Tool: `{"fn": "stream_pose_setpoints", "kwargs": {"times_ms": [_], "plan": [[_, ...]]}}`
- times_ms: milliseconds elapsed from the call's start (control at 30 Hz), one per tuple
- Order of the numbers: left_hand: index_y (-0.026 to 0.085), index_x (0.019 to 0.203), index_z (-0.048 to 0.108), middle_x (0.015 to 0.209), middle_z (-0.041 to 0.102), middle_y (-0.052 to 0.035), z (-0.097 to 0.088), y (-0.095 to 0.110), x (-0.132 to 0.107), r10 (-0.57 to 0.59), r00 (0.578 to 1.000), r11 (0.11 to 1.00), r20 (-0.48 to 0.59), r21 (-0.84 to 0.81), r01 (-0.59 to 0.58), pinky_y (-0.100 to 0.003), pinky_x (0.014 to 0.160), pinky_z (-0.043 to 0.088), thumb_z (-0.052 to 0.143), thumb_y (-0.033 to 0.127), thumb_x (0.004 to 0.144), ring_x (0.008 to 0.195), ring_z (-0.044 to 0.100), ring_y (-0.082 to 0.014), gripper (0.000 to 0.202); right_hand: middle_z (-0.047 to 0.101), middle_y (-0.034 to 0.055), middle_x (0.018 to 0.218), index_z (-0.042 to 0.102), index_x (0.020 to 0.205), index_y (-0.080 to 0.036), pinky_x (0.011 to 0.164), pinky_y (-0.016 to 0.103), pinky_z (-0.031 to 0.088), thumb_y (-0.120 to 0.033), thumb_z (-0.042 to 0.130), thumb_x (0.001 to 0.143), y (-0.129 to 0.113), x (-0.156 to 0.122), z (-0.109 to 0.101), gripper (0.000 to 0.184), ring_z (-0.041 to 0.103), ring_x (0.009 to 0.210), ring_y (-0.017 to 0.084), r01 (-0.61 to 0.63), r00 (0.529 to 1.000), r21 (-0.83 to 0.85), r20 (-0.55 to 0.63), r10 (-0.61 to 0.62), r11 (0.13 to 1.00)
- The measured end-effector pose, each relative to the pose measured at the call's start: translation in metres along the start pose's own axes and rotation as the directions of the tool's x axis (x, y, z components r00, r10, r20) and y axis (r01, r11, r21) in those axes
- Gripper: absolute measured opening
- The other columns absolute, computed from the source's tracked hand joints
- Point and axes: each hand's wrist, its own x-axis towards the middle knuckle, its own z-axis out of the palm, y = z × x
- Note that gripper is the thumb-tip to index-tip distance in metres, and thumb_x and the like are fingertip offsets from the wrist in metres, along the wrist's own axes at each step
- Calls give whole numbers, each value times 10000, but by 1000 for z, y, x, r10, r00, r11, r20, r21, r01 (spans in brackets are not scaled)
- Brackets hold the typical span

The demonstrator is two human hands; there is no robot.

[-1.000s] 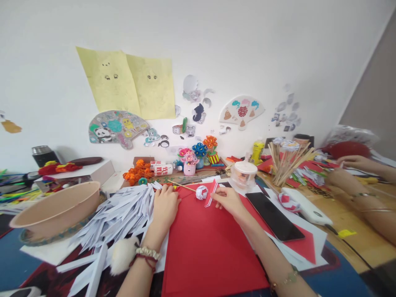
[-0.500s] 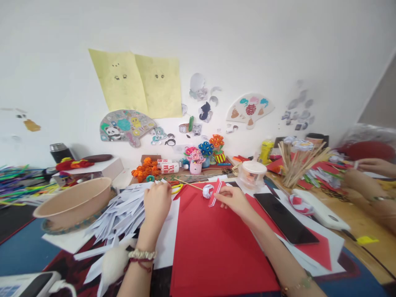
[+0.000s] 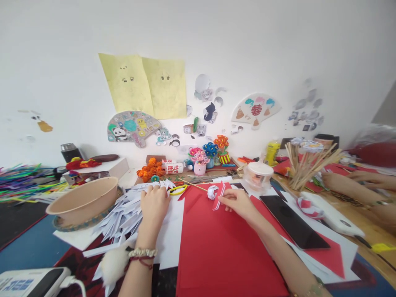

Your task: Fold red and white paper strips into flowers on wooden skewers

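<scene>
My right hand [image 3: 238, 204] pinches a folded red paper strip [image 3: 220, 196] with white edges, above a large red sheet [image 3: 229, 247]. Just left of that strip is a crumpled-looking white paper ball [image 3: 213, 192], at the end of a thin wooden stick [image 3: 193, 184]. Whether strip and ball touch, I cannot tell. My left hand [image 3: 154, 206] rests palm down at the right edge of a pile of white paper strips [image 3: 123, 212]. Its fingers bend down over the pile and their tips are hidden. Beside it lie yellow-handled scissors [image 3: 178, 190].
A beige basin [image 3: 83, 200] stands left. On the right are a black phone [image 3: 293, 222], a white power bank [image 3: 334, 216], a lidded clear tub [image 3: 258, 175] and a bundle of wooden sticks [image 3: 309, 165]. Another person's hands [image 3: 346, 185] are at far right. Small craft flowers [image 3: 199, 159] stand behind.
The whole view has shifted slightly, so things sit further right. My left hand has moved left relative to the scissors, showing more of them. My right hand still holds the red strip.
</scene>
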Motion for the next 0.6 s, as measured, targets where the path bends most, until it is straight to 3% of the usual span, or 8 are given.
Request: {"fn": "stream_pose_setpoints", "kwargs": {"times_ms": [133,233,333,433,500,567,600], "plan": [[146,799,709,973,706,-164,-1,1,-2,-14,1000,1000,26,22,13,-442,827,420,438,135,834,1017,597,-335,273,665,20,569,657,678,-160,430,234,445,-383,727,696,-1,1,1,235,603,447,145,-4,1000,27,23,3,1000],[119,892,694,990,695,-197,-11,2,-1,-67,998,998,3,20,67,-448,801,435,365,181,894,1014,609,-357,335,653,8,552,671,711,-155,421,222,430,-402,724,704,-7,0,3,252,586,434,131,-9,999,67,44,6,998],[77,959,653,880,697,-226,-21,3,2,-131,991,991,2,-4,131,-430,712,441,309,231,928,875,652,-370,378,660,5,584,671,731,-152,433,213,423,-439,741,690,-15,-3,5,298,578,451,116,-5,997,123,78,-4,992],[144,958,605,805,699,-155,-23,13,7,-253,967,917,32,-311,251,-350,601,408,335,339,930,748,647,-317,334,663,5,609,663,737,-149,462,213,431,-503,730,700,-22,-6,8,362,582,480,110,0,990,187,136,-26,982],[179,888,573,685,659,-69,-20,29,7,-210,973,719,95,-659,219,-282,534,372,407,382,886,613,596,-226,262,670,9,643,643,722,-151,473,219,440,-547,725,696,-26,-8,11,405,587,487,108,-4,983,228,177,-38,974],[182,826,540,566,556,5,-17,50,2,-66,983,364,174,-913,186,-233,459,323,455,479,834,462,478,-142,309,672,10,665,635,734,-154,485,227,454,-575,722,691,-28,-9,14,432,595,493,112,-9,976,258,213,-48,966],[183,790,521,532,499,37,-15,60,-1,15,980,217,198,-958,190,-215,432,288,484,541,799,412,403,-106,360,670,8,670,634,744,-156,493,231,462,-581,722,693,-29,-10,15,436,600,498,114,-13,971,277,234,-54,961]]}}
